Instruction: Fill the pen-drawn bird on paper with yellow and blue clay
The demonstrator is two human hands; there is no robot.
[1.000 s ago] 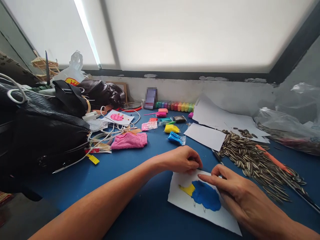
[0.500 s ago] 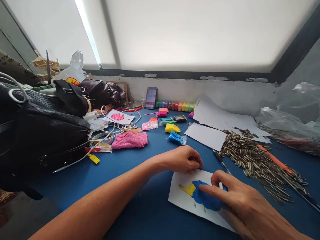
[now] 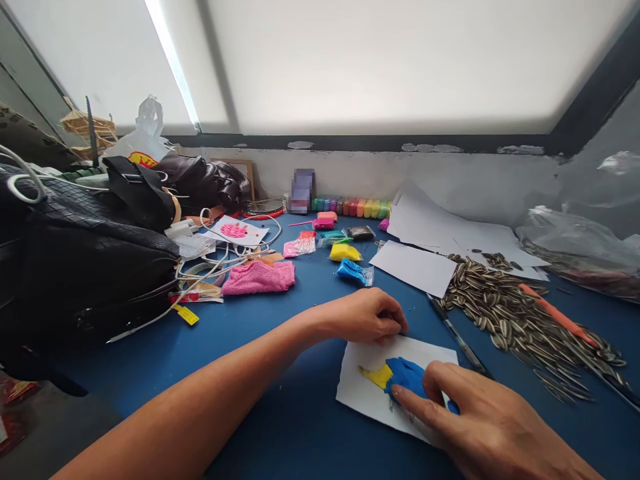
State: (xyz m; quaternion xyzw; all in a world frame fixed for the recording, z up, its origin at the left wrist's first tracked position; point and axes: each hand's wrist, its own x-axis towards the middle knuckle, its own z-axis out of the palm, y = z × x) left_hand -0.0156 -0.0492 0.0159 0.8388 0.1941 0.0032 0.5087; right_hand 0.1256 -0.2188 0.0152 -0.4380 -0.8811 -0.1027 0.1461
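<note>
A torn-edged piece of white paper lies on the blue table, bearing a picture of a yellow clay head-like part joined to a blue clay body. Short pencilled legs show below the body. My left hand is closed at the paper's top edge, its curled fingertips pressing there and partly hidden. Over the body, my right hand has one digit stretched out, its tip touching the blue clay near the yellow part. Another finger is bent above it. This hand covers the right side of the picture.
Sunflower seeds are piled at right, with a pen and an orange-handled tool. Ahead are blue and yellow clay packets and white sheets. A pink cloth, cables and a black bag are left.
My right hand has shifted down and slightly left, its fingertip sliding over the blue clay toward its lower edge. My left hand stays at the paper's top edge. The view has shifted slightly.
</note>
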